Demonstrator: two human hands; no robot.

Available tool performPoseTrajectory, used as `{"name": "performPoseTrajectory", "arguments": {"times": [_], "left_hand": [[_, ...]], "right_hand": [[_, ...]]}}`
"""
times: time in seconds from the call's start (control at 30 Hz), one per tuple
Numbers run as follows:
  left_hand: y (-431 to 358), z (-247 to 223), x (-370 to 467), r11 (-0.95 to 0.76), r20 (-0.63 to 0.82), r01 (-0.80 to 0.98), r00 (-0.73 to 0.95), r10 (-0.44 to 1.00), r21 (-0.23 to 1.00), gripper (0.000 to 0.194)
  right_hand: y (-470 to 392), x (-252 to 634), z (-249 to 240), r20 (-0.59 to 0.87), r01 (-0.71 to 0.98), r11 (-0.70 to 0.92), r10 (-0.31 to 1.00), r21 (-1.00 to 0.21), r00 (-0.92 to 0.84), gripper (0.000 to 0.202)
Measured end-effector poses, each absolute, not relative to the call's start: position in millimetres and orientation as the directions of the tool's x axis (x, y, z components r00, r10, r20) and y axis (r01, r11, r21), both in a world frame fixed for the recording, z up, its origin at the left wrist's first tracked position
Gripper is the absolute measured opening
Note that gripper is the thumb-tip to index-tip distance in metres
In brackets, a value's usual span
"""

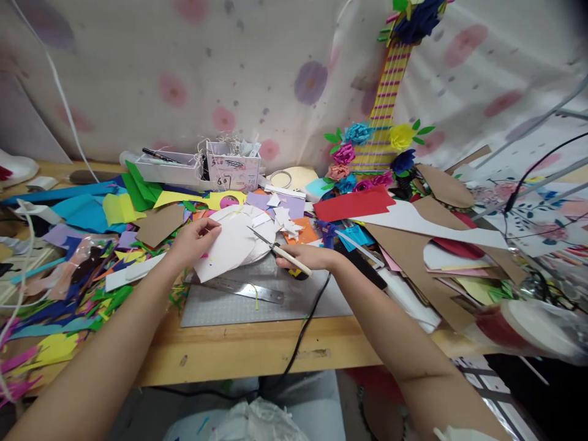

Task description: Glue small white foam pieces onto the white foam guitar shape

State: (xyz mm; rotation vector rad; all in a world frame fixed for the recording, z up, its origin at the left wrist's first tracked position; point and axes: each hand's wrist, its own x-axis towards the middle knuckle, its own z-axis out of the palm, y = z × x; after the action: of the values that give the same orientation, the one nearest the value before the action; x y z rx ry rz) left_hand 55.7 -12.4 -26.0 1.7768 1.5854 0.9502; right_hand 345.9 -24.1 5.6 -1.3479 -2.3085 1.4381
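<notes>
My left hand point(196, 242) pinches the edge of a white sheet of paper or thin card point(229, 239) with a curved outline, holding it up over the mat. In my right hand point(305, 257) is a pair of scissors point(293, 260) with a white handle. Their thin dark blades point up and left, over the white sheet; whether they touch it I cannot tell. Beneath the hands lie a grey cutting mat point(316, 303) and a steel ruler point(248, 290). Small white cut-offs point(287, 223) are heaped just beyond the scissors.
Coloured paper scraps point(98, 300) cover the left side. Behind stand a white box point(233, 173) and a flower-decked paper guitar point(383, 116). Red paper point(353, 204) and brown card point(408, 245) lie right. A black cable point(304, 331) crosses the table's front edge point(220, 361).
</notes>
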Motion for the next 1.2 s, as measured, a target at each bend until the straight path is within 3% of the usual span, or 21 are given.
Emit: {"name": "performPoseTrajectory", "arguments": {"times": [0.23, 0.47, 0.57, 0.63, 0.73, 0.8, 0.97, 1.2], "left_hand": [[-15, -21, 64, -0.134, 0.129, 0.631, 0.054, 0.990, 0.764, 0.035], [-16, -13, 63, -0.098, 0.120, 0.619, 0.006, 0.993, 0.779, 0.033], [-18, -10, 64, -0.012, 0.101, 0.447, -0.177, 0.979, 0.895, 0.038], [-22, -10, 67, 0.128, -0.068, 0.218, -0.263, 0.963, 0.967, 0.041], [-27, -12, 73, 0.294, -0.309, -0.101, -0.187, 0.932, 0.950, 0.040], [-29, -12, 76, 0.312, -0.339, -0.170, -0.168, 0.926, 0.935, 0.041], [-29, -7, 79, 0.277, -0.282, -0.054, -0.160, 0.946, 0.959, 0.041], [-31, -8, 78, 0.248, -0.250, -0.028, -0.104, 0.963, 0.968, 0.044]], "right_hand": [[-14, 342, -4, -0.375, 0.548, 0.092, 0.635, -0.831, -0.675, 0.042], [-18, 340, -23, -0.322, 0.515, 0.034, 0.744, -0.856, -0.586, 0.048], [-17, 343, -25, -0.270, 0.499, 0.061, 0.780, -0.864, -0.565, 0.050], [-16, 345, -25, -0.246, 0.502, 0.083, 0.794, -0.861, -0.555, 0.052], [-13, 346, -24, -0.233, 0.516, 0.114, 0.796, -0.849, -0.559, 0.051], [-13, 346, -22, -0.217, 0.503, 0.142, 0.779, -0.853, -0.588, 0.049], [-12, 346, -17, -0.230, 0.447, 0.142, 0.699, -0.883, -0.677, 0.046], [-17, 341, -17, -0.302, 0.385, -0.060, 0.733, -0.921, -0.609, 0.050]]}}
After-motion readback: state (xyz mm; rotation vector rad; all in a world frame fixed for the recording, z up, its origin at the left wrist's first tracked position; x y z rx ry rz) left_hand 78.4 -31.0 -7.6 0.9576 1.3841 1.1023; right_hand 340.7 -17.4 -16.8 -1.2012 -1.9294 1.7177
